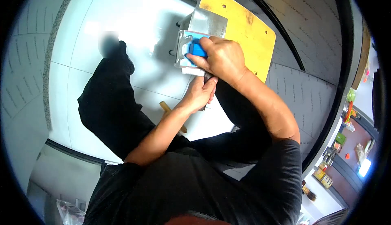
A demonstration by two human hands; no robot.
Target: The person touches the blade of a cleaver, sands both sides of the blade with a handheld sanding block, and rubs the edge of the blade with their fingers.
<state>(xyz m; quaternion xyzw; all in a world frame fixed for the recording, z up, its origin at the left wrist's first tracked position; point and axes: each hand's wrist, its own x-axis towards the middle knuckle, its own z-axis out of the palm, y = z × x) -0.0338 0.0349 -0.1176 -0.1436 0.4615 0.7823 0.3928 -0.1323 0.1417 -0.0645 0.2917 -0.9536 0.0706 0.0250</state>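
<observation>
Right hand (224, 58): grip pinching the blue block (198, 49) over the clear plate (183, 42), presumably for firm control. Left hand (196, 94): grip closed round the dark handle (207, 77) nearby, apparently bracing. Metal box (209, 21) overlaps yellow worktop (248, 29).

the floor tiles (110, 5) are smooth and glossy. the yellow board (252, 42) looks smooth but scuffed; the box (209, 21) has a streaked, softly shiny metal top. the blue grip (197, 49) looks plastic; trousers (110, 107) and shirt (171, 184) are matt cloth.
</observation>
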